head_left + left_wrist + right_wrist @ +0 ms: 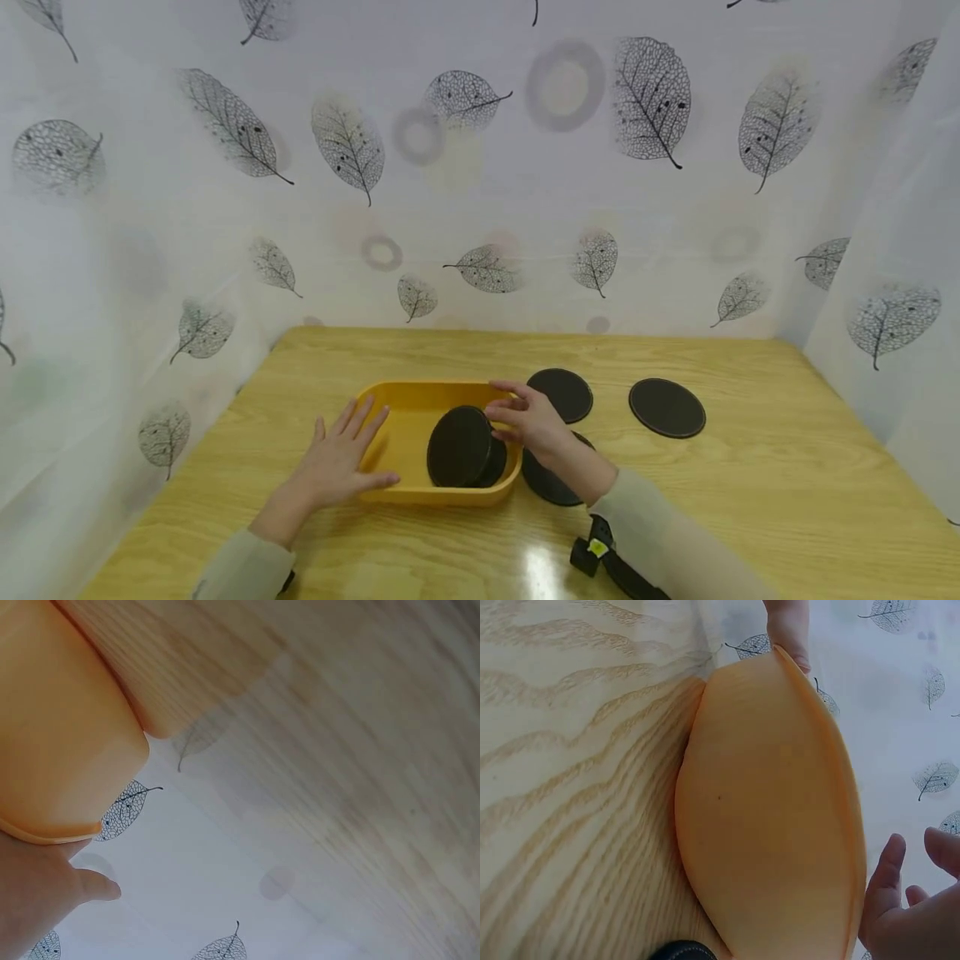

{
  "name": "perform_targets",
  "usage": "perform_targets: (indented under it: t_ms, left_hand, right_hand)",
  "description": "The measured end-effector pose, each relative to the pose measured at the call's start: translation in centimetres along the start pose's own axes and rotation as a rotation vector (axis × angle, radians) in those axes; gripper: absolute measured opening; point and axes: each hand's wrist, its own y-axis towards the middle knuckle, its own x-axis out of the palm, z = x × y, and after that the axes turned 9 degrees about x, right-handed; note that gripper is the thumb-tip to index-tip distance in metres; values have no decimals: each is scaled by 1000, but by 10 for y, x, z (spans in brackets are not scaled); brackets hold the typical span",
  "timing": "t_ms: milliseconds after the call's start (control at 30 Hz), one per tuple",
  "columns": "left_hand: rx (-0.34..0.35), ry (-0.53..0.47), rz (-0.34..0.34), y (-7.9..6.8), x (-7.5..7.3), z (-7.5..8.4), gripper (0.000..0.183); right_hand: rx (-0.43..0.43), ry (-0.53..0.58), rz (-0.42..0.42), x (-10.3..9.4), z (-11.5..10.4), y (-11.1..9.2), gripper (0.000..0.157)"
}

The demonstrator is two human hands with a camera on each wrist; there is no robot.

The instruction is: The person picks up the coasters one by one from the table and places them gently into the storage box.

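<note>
A yellow plastic bin (408, 496) stands on the table between my hands. Inside, toward its right end, a round black coaster (459, 447) leans on edge against a dark, rounded black piece (497, 460), probably a coaster holder. My left hand (330, 462) lies over the bin's left end, fingers spread and thumb at the near rim. Over the right end, my right hand (536, 421) has loosely bent fingers close beside the black piece; its fingers stand apart in the right wrist view, with nothing between them. The bin's outer wall (757, 802) fills much of that view.
Right of the bin lie more flat black coasters: one behind the right hand (561, 395), one partly under the right forearm (551, 479), and one farther right (667, 407). A leaf-patterned curtain (487, 192) surrounds the wooden table (750, 500).
</note>
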Motion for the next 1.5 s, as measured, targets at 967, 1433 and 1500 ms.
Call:
perform_targets:
  t_ms: [967,1433,1500]
  left_hand:
    - [-3,1,-16,2,-2,1,88]
    - [-9,0,-23,1,-2,-1,88]
    - [-10,3,-24,1,-1,0,88]
  right_hand:
    - [-57,-302,152,-88,-11,-46,58]
    - [-43,-444,233,-127,-3,-81,59]
    - [-34,-470,225,-130,-1,-85,60]
